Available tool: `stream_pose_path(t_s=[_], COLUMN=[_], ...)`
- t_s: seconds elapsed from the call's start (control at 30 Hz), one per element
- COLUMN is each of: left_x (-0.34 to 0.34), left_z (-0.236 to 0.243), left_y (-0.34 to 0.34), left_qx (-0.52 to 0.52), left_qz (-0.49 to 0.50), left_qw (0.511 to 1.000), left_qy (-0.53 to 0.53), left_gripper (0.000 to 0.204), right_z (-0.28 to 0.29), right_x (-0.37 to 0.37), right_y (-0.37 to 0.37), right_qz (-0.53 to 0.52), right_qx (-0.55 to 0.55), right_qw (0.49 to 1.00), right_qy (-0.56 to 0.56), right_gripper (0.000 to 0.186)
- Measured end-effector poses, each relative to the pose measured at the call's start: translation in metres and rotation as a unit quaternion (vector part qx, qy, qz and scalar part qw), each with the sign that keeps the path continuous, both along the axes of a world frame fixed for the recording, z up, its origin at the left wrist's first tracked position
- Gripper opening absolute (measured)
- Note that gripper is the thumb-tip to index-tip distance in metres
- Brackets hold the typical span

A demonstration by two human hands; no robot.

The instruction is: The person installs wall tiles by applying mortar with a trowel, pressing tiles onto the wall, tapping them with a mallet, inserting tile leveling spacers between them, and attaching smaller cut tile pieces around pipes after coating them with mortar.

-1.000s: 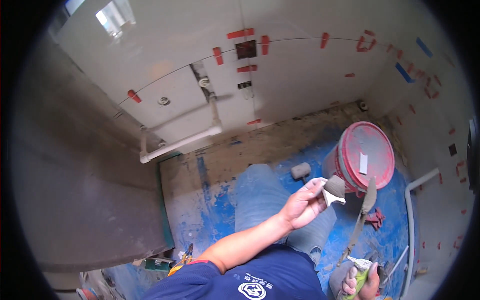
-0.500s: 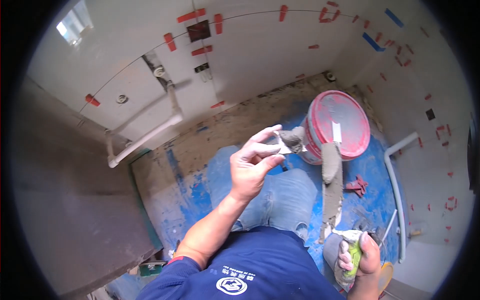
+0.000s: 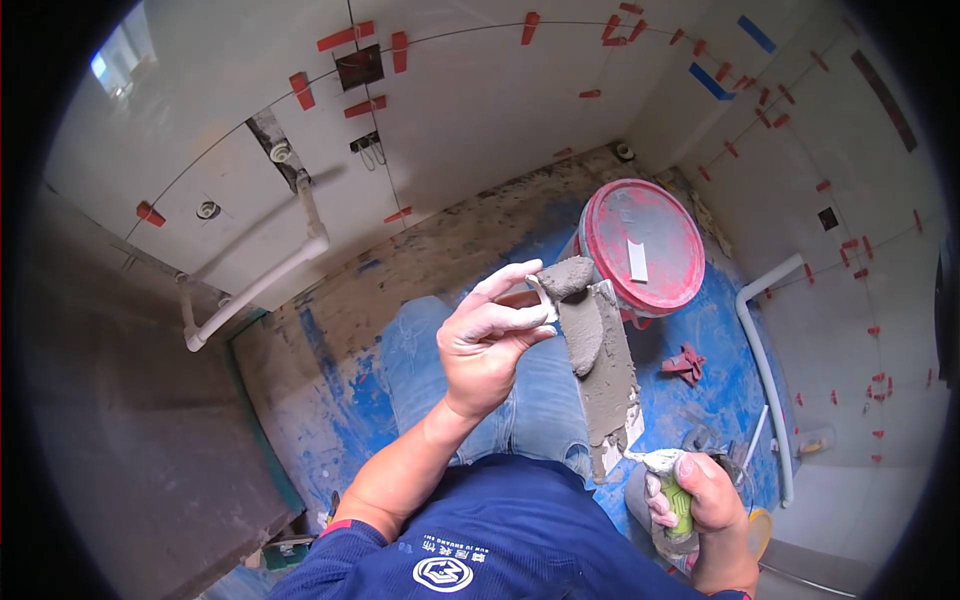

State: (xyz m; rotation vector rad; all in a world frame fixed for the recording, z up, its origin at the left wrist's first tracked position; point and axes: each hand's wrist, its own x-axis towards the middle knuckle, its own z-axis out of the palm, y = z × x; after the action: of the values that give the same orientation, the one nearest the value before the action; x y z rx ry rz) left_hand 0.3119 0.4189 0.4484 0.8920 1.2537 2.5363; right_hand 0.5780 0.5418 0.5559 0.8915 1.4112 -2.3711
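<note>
Between its thumb and fingers, my left hand [image 3: 480,345] pinches a small white piece [image 3: 543,300], perhaps a tile offcut, with a lump of grey mortar [image 3: 567,276] on its far side. My right hand [image 3: 705,492] is wrapped around the green handle [image 3: 678,505] of a long flat trowel. Grey mortar coats the trowel blade [image 3: 612,390], which points away from me toward the left hand. A thicker mound of mortar [image 3: 582,338] lies near the blade's far end, close beside the held piece. Whether the two touch is hard to tell.
A bucket with a red-rimmed lid [image 3: 685,225] stands ahead, a white strip [image 3: 638,262] on top. Red clips [image 3: 684,364] lie on the blue-stained floor [image 3: 725,330]. A white pipe [image 3: 765,370] leans right; another white pipe [image 3: 265,285] runs along the left wall.
The trowel has moved left, bringing its mortar-covered far end beside the piece in my left hand. My left hand still pinches that piece. The view has shifted slightly.
</note>
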Motion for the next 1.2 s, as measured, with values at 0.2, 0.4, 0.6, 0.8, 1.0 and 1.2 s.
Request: stream_pose_path(t_s=[0.2,0.4,0.6,0.8,1.0,1.2], left_x=[-0.006,-0.024,-0.026,-0.013,-0.005,-0.007], left_z=[-0.005,-0.018,-0.027,-0.028,-0.031,-0.036], left_y=[0.006,0.001,-0.014,-0.024,-0.028,-0.033], left_qx=[0.040,0.092,0.069,0.057,0.055,0.057], left_qz=[-0.005,-0.083,-0.171,-0.223,-0.222,-0.224], left_qw=[0.999,0.975,0.962,0.937,0.940,0.937], left_qy=[-0.032,-0.184,-0.200,-0.263,-0.252,-0.260], left_gripper=[0.020,0.010,0.009,0.010,0.008,0.010], right_z=[0.002,0.023,0.050,0.071,0.069,0.064], right_x=[-0.002,0.005,0.000,-0.018,-0.039,-0.050], right_y=[-0.001,0.004,0.031,0.046,0.054,0.047], right_qz=[0.008,-0.013,-0.008,0.106,0.156,0.174], right_qx=[0.001,0.055,0.154,0.157,0.140,0.234], right_qw=[1.000,0.998,0.987,0.978,0.969,0.946], right_qy=[-0.006,-0.030,-0.047,-0.084,-0.131,-0.141], right_gripper=[0.048,0.048,0.051,0.048,0.047,0.045])
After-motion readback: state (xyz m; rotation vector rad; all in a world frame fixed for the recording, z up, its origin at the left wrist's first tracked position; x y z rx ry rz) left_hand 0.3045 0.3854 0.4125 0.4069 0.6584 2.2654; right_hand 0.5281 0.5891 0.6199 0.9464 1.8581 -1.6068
